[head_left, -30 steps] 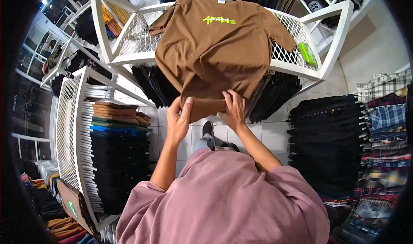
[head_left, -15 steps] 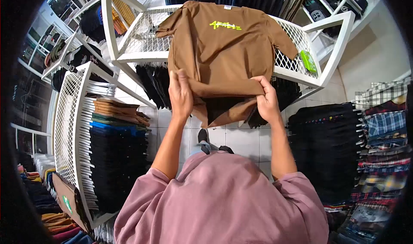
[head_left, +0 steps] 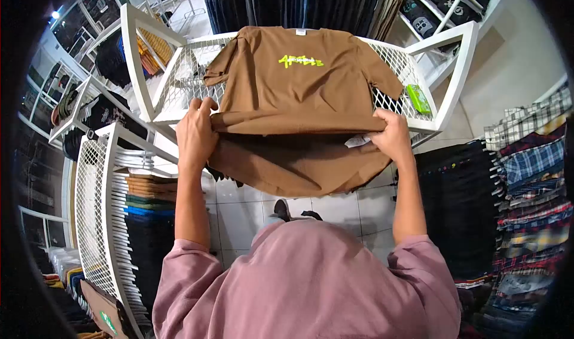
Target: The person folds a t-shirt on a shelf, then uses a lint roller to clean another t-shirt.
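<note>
A brown T-shirt (head_left: pixel 299 90) with a lime-green printed word on its chest lies face up, its collar pointing away from me, over a white mesh-topped rack (head_left: pixel 173 96). Its bottom hem hangs open off the near side. My left hand (head_left: pixel 197 132) is closed on the hem's left corner. At the right corner, my right hand (head_left: pixel 391 135) grips the hem between thumb and fingers. Between them the hem is stretched wide, showing the dark inside of the shirt. A small white label (head_left: pixel 357 141) shows inside, close to my right hand.
A bright green packet (head_left: pixel 418 99) rests on the mesh at the right. Dark garments on hangers (head_left: pixel 146 237) fill a rack to my left. Black clothes (head_left: pixel 457 207) and plaid shirts (head_left: pixel 532 159) hang at the right. Jeans (head_left: pixel 293 7) hang beyond the rack.
My hands have moved apart, pulling the hem wider and opening the shirt's bottom. The whole view has shifted slightly, so the shirt and rack top appear lower and a little left.
</note>
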`<action>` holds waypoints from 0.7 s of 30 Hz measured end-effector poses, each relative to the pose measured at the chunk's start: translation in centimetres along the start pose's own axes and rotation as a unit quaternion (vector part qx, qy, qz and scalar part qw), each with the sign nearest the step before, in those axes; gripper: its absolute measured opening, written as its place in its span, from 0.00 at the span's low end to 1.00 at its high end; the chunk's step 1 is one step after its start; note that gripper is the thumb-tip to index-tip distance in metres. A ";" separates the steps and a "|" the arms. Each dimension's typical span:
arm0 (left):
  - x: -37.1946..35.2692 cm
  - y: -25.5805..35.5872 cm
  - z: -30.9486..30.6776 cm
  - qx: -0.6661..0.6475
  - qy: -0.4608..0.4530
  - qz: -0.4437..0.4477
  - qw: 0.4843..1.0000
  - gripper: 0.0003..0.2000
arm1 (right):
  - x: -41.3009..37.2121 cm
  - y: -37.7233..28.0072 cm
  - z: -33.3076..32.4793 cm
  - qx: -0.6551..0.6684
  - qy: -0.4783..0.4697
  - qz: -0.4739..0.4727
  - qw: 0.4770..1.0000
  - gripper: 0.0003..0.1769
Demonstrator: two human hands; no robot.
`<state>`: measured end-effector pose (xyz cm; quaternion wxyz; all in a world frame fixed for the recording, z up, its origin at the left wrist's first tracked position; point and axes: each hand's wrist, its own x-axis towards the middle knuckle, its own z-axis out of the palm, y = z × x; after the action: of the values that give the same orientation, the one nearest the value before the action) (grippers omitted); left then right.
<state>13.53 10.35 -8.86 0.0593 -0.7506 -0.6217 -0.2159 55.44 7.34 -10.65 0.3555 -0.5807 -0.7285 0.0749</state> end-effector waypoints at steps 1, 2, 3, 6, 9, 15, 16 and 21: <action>1.3 -0.2 0.2 -0.001 0.003 0.002 1.000 0.22 | 1.0 0.9 0.6 -0.027 0.030 -0.023 0.999 0.12; 3.0 -0.5 0.5 -0.001 0.031 0.014 0.999 0.23 | 2.5 1.7 1.3 -0.035 0.040 -0.004 0.999 0.14; 4.7 -0.8 0.9 -0.001 0.058 0.024 0.998 0.24 | 4.2 1.7 1.8 -0.031 0.050 0.019 0.998 0.17; 9.2 -1.8 4.2 0.027 0.106 0.048 0.993 0.32 | 7.6 1.0 3.7 -0.122 0.099 0.045 0.986 0.25; 8.1 1.4 2.1 -0.107 0.134 0.135 0.976 0.28 | 8.9 -4.5 3.5 -0.106 0.175 -0.013 0.979 0.26; 1.5 2.9 5.7 -0.129 -0.008 0.210 0.969 0.08 | 2.5 -9.8 13.4 0.182 0.036 0.095 0.978 0.18; 0.9 3.1 6.1 -0.132 0.010 0.191 0.973 0.06 | 2.0 -10.1 14.7 0.180 0.020 0.112 0.977 0.18; -0.5 2.3 6.7 -0.126 -0.024 0.160 0.979 0.10 | 1.6 -10.5 18.3 0.263 -0.023 0.189 0.946 0.23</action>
<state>17.35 11.76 -14.72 -0.0169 -0.8467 -0.4630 -0.2616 35.98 11.06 -17.93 0.4580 -0.5916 -0.5680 0.3429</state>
